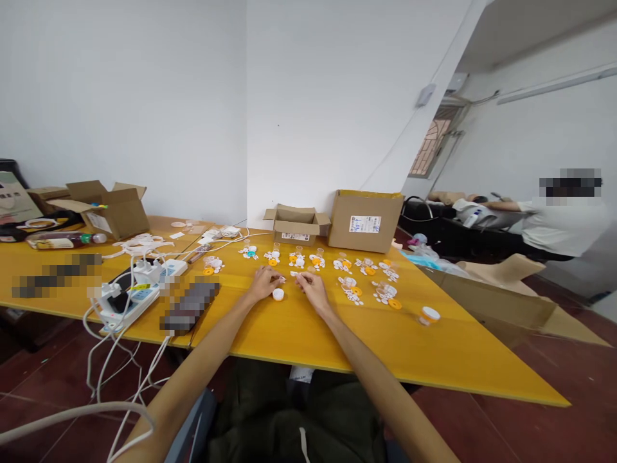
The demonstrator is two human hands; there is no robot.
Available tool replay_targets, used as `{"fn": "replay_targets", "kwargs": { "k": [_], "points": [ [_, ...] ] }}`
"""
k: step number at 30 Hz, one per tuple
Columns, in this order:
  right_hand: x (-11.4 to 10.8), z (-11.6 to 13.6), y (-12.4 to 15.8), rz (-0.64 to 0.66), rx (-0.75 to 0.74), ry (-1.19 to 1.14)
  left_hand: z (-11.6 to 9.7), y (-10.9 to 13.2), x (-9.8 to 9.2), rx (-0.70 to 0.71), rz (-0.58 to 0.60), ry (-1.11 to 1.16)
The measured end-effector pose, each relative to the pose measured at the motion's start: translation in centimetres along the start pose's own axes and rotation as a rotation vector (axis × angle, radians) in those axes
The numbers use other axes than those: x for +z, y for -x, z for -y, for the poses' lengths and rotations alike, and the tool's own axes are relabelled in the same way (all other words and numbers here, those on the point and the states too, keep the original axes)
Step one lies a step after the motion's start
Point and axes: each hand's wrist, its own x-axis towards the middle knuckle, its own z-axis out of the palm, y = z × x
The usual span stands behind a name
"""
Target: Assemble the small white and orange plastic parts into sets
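My left hand rests over the yellow table, its fingers pinched at small white pieces with dark marks. A short distance to its right, my right hand is closed with its fingertips on a small white piece, too small to name. Between the hands, nearer to me, sits a round white lid. Beyond them lie several little heaps of white discs, orange rings and clear cups. Off to the right stands a small jar with a white lid and orange band.
Along the wall are an open small carton and a larger cardboard box. Left of my arm lie a power strip with white cables and a phone-like dark object. Another person sits at the far right.
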Motion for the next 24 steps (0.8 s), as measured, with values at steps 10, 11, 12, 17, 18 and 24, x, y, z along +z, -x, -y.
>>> {"fn": "replay_targets", "kwargs": {
  "k": [10, 11, 12, 17, 18, 24],
  "points": [
    [0.1, 0.2, 0.0, 0.008, -0.016, 0.042, -1.3, 0.0, -0.4, 0.011, -0.004, 0.137],
    [0.1, 0.3, 0.0, 0.007, -0.022, 0.05, -1.7, 0.0, -0.5, 0.022, 0.011, 0.159],
    [0.1, 0.3, 0.0, 0.006, -0.028, 0.056, -2.0, 0.1, -0.6, 0.03, 0.033, 0.18],
    [0.4, 0.8, 0.2, 0.008, -0.083, 0.055, -3.2, 0.3, -0.8, -0.007, 0.135, 0.316],
    [0.4, 0.9, 0.2, 0.016, -0.099, 0.054, -3.2, 0.3, -0.8, -0.024, 0.14, 0.343],
    [0.5, 0.9, 0.2, 0.077, -0.144, 0.117, -2.7, 0.0, -0.8, -0.101, 0.127, 0.409]
  ]
}}
